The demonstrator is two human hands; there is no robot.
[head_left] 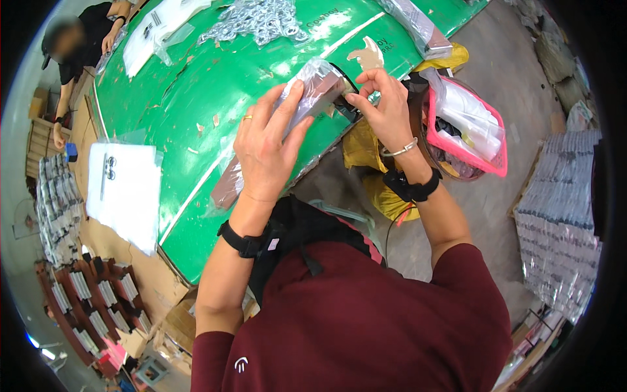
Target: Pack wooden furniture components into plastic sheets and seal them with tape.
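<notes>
A long brown bar in clear plastic wrap lies slantwise along the near edge of a green-topped table. My left hand is laid over its middle, fingers on one side and thumb on the other, gripping it. Just past the bar's far end, my right hand is curled, with thumb and forefinger brought close together. Whatever they pinch is too small to make out. Beside these fingertips, a dark curved object sits at the table edge, partly covered by the bar and hand.
Shiny metal parts are heaped at the back. Flat plastic bags lie at the left, more wrapped bars far right. A pink basket stands right of the table. Another person works at far left; wrapped stacks stand right.
</notes>
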